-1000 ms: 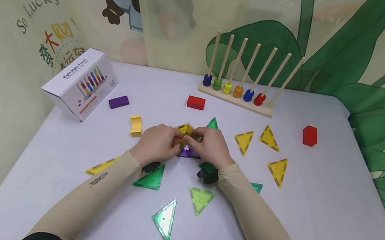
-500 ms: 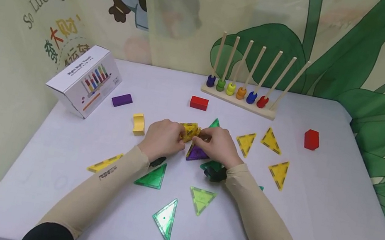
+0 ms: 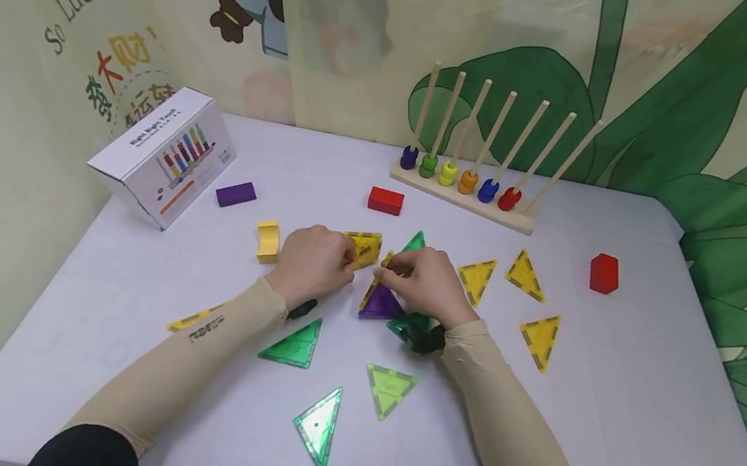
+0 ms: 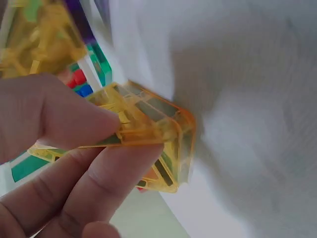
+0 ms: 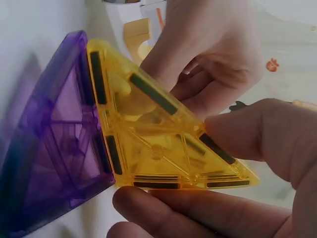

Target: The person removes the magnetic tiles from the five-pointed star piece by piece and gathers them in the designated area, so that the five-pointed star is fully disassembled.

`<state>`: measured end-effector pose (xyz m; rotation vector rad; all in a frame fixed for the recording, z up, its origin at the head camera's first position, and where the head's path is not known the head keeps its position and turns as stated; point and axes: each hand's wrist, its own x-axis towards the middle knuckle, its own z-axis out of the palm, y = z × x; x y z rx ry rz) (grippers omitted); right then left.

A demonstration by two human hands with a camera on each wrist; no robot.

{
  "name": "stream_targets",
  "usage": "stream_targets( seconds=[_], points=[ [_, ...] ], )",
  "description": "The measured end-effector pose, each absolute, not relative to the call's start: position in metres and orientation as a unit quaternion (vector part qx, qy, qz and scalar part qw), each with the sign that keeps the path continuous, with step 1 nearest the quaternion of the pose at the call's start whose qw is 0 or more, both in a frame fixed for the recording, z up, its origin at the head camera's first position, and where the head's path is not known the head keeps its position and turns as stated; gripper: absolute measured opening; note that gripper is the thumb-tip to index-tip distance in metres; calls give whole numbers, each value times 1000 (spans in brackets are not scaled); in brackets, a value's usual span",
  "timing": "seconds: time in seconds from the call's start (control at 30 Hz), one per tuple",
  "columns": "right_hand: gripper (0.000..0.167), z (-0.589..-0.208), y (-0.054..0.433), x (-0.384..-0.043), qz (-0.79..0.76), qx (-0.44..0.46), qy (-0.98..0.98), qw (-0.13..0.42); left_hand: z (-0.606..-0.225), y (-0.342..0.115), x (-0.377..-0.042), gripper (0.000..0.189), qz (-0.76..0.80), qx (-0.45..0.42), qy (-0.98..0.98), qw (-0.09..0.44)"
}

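Between thumb and fingers, my left hand (image 3: pixel 313 264) pinches clear yellow magnetic tiles (image 4: pixel 148 111), more than one face showing, close above the table. My right hand (image 3: pixel 431 283) pinches a yellow triangular magnetic tile (image 5: pixel 158 148) that stands tilted, one edge against a purple triangular magnetic tile (image 5: pixel 62 134). In the head view the purple tile (image 3: pixel 380 304) lies just left of the right hand's fingers. A gap separates the two hands. A green tile (image 3: pixel 416 241) shows partly behind the right hand, and another green tile (image 3: pixel 406 323) is under that wrist, partly hidden.
Loose yellow triangles (image 3: pixel 538 341) lie to the right. Green triangles (image 3: pixel 316 428) and a light green one (image 3: pixel 388 392) lie in front. Red blocks (image 3: pixel 386 202), a purple block (image 3: pixel 236 194), a yellow block (image 3: pixel 268 241), a box (image 3: pixel 166 155) and a peg rack (image 3: pixel 463 198) stand farther back.
The hands have drawn apart: the yellow tiles in my left hand have come away leftward from the yellow triangle in my right hand. More of the purple tile shows. The head view has shifted slightly.
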<state>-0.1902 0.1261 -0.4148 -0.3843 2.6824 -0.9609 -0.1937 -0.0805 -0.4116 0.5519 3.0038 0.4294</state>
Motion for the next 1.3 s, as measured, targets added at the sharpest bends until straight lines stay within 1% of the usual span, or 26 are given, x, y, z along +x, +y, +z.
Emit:
stream_targets(
  seconds=[0.13,0.27,0.33,0.4,0.47,0.57,0.63,0.73,0.83,0.97,1.07,1.13,1.3],
  points=[
    [30,-413,124,-186,-346,-134,921,121,-411,-84,-191,21,139,181,973,17],
    [31,-415,121,-183,-350,-147,919,108,-408,-88,-180,22,164,190,968,-5],
    [32,-415,121,-182,-345,-158,920,98,-405,-90,-174,23,187,202,961,-2],
    [31,-415,121,-181,-342,-165,921,87,-403,-90,-170,25,208,217,953,22],
    [31,-413,121,-181,-339,-166,923,79,-404,-89,-168,30,218,230,947,60],
    [31,-411,122,-180,-340,-165,922,79,-410,-85,-169,38,227,233,940,102],
    [32,-411,121,-180,-340,-168,921,84,-415,-83,-170,38,232,231,938,112],
    [33,-413,121,-180,-355,-161,915,105,-420,-81,-170,25,241,223,937,118],
    [36,-419,120,-176,-404,-123,895,143,-420,-81,-170,16,243,212,939,123],
    [51,-428,117,-166,-473,-79,854,201,-421,-82,-169,19,237,200,943,123],
    [58,-435,115,-161,-487,-73,844,214,-420,-84,-168,19,235,203,943,123],
    [56,-437,114,-159,-481,-77,848,210,-419,-87,-167,19,239,203,942,123],
    [42,-438,112,-157,-436,-102,871,201,-416,-95,-164,19,261,187,939,122]
  ],
)
